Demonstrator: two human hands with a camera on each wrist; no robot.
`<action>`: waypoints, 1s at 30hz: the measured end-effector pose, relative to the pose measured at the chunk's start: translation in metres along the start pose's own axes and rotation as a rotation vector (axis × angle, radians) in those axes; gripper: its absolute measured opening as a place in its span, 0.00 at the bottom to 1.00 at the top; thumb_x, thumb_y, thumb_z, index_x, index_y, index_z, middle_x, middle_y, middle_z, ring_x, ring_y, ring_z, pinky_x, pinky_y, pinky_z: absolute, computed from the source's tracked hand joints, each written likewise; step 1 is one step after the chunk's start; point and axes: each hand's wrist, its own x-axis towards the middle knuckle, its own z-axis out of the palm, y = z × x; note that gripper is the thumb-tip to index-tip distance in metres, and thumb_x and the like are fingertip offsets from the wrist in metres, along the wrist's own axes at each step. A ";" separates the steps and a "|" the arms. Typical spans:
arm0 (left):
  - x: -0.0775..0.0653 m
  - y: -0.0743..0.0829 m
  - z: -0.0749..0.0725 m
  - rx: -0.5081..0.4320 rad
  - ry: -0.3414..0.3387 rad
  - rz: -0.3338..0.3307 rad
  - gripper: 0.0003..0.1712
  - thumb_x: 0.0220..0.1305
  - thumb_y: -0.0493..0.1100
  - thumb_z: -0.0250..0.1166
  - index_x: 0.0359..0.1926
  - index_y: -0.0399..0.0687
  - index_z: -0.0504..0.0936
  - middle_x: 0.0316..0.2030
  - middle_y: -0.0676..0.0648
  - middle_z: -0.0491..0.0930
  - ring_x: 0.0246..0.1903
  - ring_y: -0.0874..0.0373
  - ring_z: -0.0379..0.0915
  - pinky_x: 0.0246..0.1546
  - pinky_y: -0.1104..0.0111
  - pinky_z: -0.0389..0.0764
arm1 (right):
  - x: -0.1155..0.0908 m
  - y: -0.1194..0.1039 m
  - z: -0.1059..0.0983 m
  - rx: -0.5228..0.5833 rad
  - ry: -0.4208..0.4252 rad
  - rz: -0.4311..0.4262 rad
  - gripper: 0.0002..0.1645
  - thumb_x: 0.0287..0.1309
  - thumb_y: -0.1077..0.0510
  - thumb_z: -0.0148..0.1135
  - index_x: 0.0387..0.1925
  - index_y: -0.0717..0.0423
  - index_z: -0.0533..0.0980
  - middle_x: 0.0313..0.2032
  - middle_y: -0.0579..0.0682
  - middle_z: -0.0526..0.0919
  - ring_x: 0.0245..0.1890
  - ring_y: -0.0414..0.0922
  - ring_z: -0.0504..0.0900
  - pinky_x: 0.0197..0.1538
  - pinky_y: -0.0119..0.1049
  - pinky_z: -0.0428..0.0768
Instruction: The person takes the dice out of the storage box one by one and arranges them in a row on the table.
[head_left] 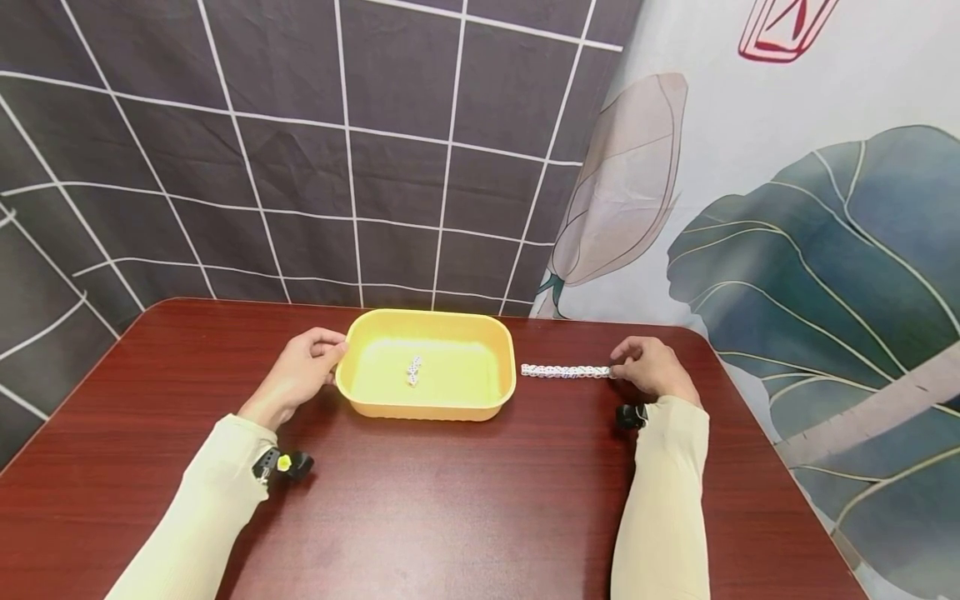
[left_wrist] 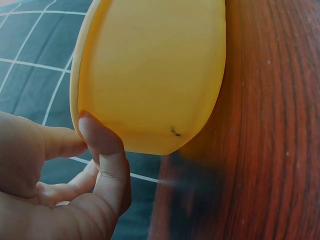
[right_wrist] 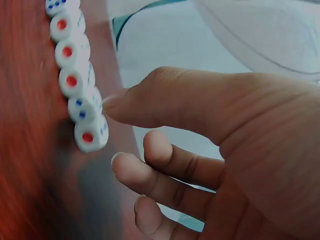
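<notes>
A yellow plastic basin (head_left: 424, 412) stands on the table, with a few white dice (head_left: 414, 371) lying on its floor. My left hand (head_left: 300, 371) pinches the basin's left rim between thumb and finger, which the left wrist view shows close up. To the right of the basin, several white dice form a straight row (head_left: 566, 372), one against another; red and blue pips show in the right wrist view. At the row's right end is my right hand (head_left: 651, 367), its fingers loosely bent and holding nothing. Its thumb tip is at the second-last die; whether it touches, I cannot tell.
The dark red wooden table (head_left: 420, 508) has its back edge just behind the basin. Beyond that edge hang a dark grid-patterned cloth (head_left: 292, 158) and, on the right, a leaf-patterned cloth (head_left: 825, 250).
</notes>
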 end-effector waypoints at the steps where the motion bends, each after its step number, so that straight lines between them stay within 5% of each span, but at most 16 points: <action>1: 0.000 0.000 0.000 0.002 0.001 0.001 0.23 0.78 0.41 0.54 0.62 0.26 0.69 0.45 0.36 0.80 0.30 0.66 0.76 0.32 0.74 0.83 | 0.000 -0.001 -0.001 0.002 0.000 -0.002 0.14 0.58 0.59 0.68 0.45 0.59 0.81 0.28 0.49 0.79 0.32 0.45 0.75 0.38 0.37 0.72; 30: 0.000 0.001 -0.001 0.017 0.000 0.001 0.23 0.78 0.42 0.54 0.63 0.26 0.69 0.46 0.34 0.80 0.30 0.65 0.76 0.31 0.74 0.82 | 0.009 -0.069 -0.002 0.116 0.104 -0.117 0.16 0.63 0.55 0.66 0.50 0.58 0.81 0.27 0.50 0.79 0.29 0.45 0.74 0.36 0.37 0.73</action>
